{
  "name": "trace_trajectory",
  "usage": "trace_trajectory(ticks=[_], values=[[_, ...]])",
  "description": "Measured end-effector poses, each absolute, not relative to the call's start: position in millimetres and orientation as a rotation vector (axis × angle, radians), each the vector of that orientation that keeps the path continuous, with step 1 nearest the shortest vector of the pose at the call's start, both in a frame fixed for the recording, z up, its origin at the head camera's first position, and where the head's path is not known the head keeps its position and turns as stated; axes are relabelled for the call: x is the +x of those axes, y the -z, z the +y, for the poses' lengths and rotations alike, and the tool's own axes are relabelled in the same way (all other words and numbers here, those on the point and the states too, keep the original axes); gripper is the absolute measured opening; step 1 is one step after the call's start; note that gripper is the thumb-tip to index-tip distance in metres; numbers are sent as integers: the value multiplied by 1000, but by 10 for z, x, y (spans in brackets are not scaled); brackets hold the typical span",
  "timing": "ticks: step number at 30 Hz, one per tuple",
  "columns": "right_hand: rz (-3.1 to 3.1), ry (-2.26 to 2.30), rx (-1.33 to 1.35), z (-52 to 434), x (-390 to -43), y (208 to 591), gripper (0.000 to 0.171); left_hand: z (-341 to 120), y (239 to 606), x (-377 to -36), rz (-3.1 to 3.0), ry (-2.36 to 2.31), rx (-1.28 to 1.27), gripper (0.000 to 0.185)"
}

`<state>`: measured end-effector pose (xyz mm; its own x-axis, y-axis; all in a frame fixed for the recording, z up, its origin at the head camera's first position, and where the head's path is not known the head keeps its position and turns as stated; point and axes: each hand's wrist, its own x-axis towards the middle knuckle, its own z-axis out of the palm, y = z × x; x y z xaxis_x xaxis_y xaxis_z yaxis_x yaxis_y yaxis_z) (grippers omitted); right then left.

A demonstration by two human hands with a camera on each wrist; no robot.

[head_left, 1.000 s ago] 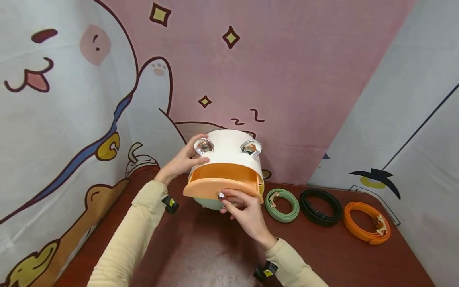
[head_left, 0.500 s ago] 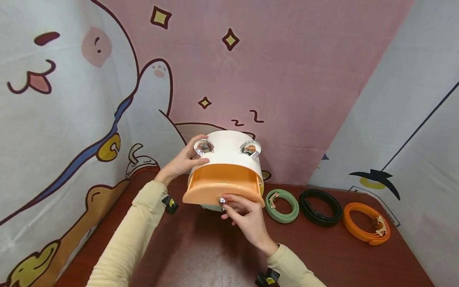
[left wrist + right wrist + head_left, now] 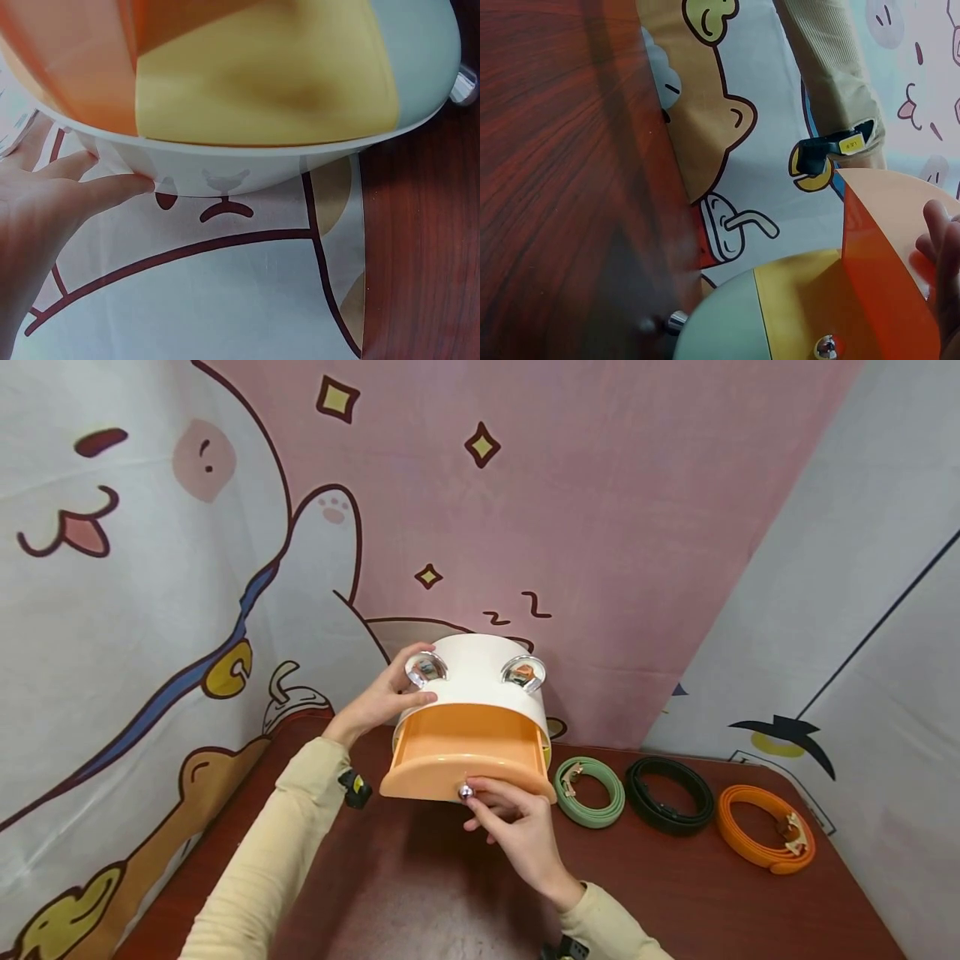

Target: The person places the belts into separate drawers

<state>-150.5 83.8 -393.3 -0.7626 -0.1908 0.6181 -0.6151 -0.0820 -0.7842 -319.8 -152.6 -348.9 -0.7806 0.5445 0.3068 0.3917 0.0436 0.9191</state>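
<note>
left hand (image 3: 378,700) is pressing flat, fingers straight, on white drawer box (image 3: 480,681) at the table's (image 3: 420,877) back | right hand (image 3: 513,827) is pinching silver knob (image 3: 465,792) of pulled-out orange drawer (image 3: 465,756) | green belt (image 3: 592,789), black belt (image 3: 670,793), orange belt (image 3: 765,827) are lying coiled to the right

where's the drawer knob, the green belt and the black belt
drawer knob (image 3: 465,792): head view, on the round silver ball at the orange drawer's front.
green belt (image 3: 604,812): head view, on the near side of the coiled loop.
black belt (image 3: 670,817): head view, on the near side of its coil.
</note>
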Motion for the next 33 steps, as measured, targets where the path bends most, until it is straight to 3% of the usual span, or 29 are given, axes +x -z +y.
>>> trace_trajectory(ticks=[33], values=[[-1846,-1856,901,833,-1220,4061,27,-1514,3482,-3189,2114,-1888,968,75]])
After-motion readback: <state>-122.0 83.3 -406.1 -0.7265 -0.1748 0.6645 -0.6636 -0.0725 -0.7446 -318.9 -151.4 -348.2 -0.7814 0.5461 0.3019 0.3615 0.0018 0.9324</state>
